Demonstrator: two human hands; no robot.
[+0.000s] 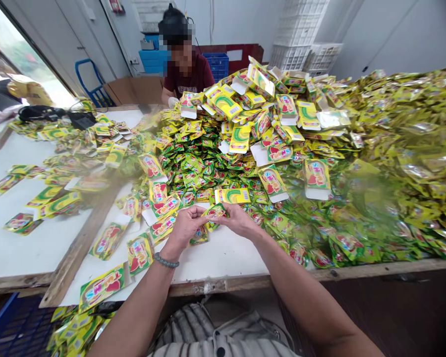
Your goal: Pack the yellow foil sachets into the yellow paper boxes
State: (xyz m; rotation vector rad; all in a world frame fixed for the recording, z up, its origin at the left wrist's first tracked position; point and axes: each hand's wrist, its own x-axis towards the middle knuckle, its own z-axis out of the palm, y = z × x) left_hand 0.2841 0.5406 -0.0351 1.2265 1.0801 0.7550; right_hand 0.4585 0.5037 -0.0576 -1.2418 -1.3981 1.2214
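Observation:
Both my hands meet over the white tabletop [230, 258], near its front edge. My left hand [188, 225], with a beaded bracelet at the wrist, pinches the left side of a small green and yellow packet [217, 210]. On the packet's right side, the fingers of my right hand [240, 218] are closed on it too. Another packet [199, 235] lies on the table below my left fingers. Just beyond my hands rests a yellow box [232, 195]. Printed flat boxes [140, 253] lie to the left of my left hand.
Small green packets [196, 163] are heaped ahead, with open-ended boxes [223, 103] piled above them. A big mound of packets [394, 198] covers the right side. A wooden strip [85, 243] crosses the table at left. Across the table sits a person [189, 74]. A blue crate [15, 322] stands below left.

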